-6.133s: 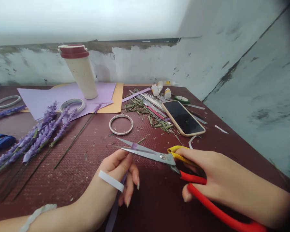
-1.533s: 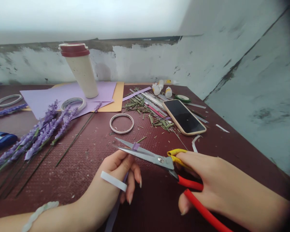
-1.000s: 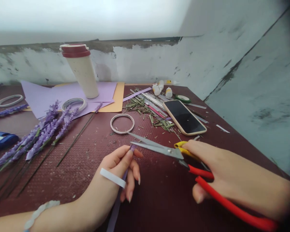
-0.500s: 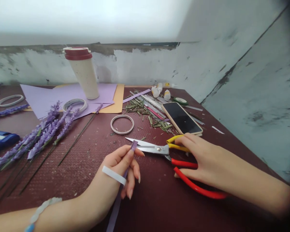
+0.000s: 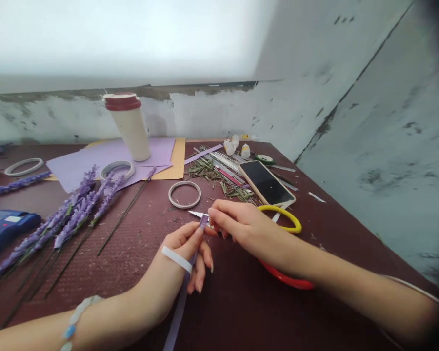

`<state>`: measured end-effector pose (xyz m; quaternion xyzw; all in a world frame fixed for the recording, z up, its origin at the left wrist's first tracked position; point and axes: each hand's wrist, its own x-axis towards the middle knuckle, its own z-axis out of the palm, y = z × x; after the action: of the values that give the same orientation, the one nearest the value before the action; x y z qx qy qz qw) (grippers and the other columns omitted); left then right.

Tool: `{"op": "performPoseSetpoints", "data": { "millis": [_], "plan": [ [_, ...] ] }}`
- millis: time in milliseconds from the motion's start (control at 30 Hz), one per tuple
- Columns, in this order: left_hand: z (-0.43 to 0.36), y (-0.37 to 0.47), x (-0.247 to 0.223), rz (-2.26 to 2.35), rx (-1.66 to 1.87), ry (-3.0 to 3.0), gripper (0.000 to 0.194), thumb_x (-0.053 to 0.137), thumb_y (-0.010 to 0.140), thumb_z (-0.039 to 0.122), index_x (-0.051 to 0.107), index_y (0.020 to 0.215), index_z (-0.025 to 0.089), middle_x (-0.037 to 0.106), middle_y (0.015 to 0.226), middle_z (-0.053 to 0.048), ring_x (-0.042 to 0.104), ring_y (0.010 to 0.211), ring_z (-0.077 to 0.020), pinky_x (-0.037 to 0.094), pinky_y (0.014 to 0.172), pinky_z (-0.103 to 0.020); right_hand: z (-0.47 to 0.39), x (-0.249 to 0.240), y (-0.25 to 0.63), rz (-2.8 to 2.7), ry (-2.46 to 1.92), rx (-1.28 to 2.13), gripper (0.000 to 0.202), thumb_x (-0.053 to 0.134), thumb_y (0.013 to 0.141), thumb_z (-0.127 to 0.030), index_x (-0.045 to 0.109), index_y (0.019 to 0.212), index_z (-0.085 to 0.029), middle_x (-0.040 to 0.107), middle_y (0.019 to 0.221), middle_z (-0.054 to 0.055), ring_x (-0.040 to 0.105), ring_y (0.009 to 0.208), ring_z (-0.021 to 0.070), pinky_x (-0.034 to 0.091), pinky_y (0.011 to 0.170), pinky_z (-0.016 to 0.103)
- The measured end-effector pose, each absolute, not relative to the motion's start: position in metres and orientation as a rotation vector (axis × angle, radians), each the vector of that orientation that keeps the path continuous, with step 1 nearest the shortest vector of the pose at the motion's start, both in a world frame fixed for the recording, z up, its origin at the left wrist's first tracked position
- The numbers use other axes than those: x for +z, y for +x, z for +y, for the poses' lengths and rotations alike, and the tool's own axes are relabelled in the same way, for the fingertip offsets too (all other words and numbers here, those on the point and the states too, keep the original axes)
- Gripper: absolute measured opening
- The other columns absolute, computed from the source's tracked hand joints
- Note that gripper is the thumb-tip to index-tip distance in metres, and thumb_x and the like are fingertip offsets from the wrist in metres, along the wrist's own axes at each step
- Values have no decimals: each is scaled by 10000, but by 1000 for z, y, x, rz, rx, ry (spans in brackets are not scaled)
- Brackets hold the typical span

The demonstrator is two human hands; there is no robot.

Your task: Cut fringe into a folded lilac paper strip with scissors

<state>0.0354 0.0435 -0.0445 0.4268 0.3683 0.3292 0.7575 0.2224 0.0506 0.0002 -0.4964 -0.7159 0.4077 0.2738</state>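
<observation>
L hand pinches purple strip btwn thumb & index, short end poking up, long tail hanging down past the palm twd the near edge of view; other fingers loosely curled. White strip lies across back of L hand nr thumb base; bracelet on L wrist. R hand is just R of the purple strip's tip, fingers bent & bunched; can't tell if they touch or grip it. Scissors on worktop under R hand, mostly hidden: yellow handle shows beyond it, red handle on near side, blade tip out past the purple strip. Phone face up just beyond R hand. Ring flat beyond L hand; clippings pile farther out, beyond R hand, w/ bottles & green tape behind. Flowers to L of L hand, glue gun farther L. Cup upright on purple paper, well beyond L hand, tape roll on paper's near part.
</observation>
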Motion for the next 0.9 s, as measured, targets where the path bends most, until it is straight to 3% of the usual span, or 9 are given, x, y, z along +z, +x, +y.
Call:
{"op": "performPoseSetpoints", "data": {
  "millis": [200, 467, 700, 900],
  "plan": [
    [43, 37, -53, 786, 648, 917, 645, 910, 776, 788, 583, 890, 245, 687, 560, 65, 568, 318, -103, 383, 302, -174, 56, -15, 223, -1853, -1208, 1256, 373, 594, 1033, -570, 543, 811, -275, 619, 760, -11, 544, 721, 198, 433, 690, 341],
    [40, 37, -41, 699, 502, 871, 702, 950, 715, 824, 586, 841, 236, 713, 583, 42, 600, 344, -102, 439, 315, -172, 45, -10, 228, -1803, -1171, 1322, 267, 651, 1005, -437, 562, 821, -265, 575, 761, -32, 490, 730, 190, 377, 695, 339],
    [37, 38, -58, 561, 483, 794, 564, 871, 914, 715, 618, 884, 212, 744, 610, 8, 599, 340, -98, 468, 328, -162, 44, -15, 232, -1667, -1112, 1489, 323, 715, 944, -481, 542, 774, -268, 524, 727, -48, 453, 711, 179, 363, 680, 334],
    [34, 39, -76, 441, 509, 760, 594, 864, 909, 756, 631, 933, 210, 745, 603, 14, 635, 361, -122, 529, 376, -183, 44, -16, 232, -1598, -1090, 1538, 324, 745, 938, -473, 557, 778, -262, 534, 731, -52, 451, 710, 172, 363, 678, 330]
  ]
}}
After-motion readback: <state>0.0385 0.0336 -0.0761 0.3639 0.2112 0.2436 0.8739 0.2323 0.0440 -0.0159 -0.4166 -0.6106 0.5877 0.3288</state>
